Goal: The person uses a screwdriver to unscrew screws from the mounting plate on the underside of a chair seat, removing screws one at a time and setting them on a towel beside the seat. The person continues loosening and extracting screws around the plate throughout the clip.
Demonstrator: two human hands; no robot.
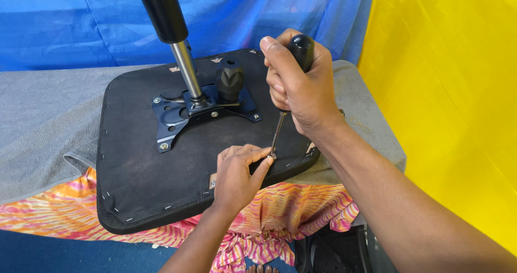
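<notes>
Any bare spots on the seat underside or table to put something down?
Free: seat underside between the metal bracket and its near-left edge; grey cloth left of the seat. Crowded: near-right corner, where left hand and right hand work the screwdriver.

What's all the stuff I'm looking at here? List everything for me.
seat pad: one, black, upside down on the grey cloth
mounting plate: one, dark blue-black, bolted at the pad's centre
gas cylinder: one, black and silver, upright from the plate
knob: one, black, beside the cylinder
screwdriver: one, black handle, tip at the pad's near edge
grey cloth: one, covers the table
patterned cloth: one, pink and orange, hangs beneath
blue sheet: one, behind
yellow sheet: one, at right
left hand: steadies the tip
right hand: grips the screwdriver
</notes>
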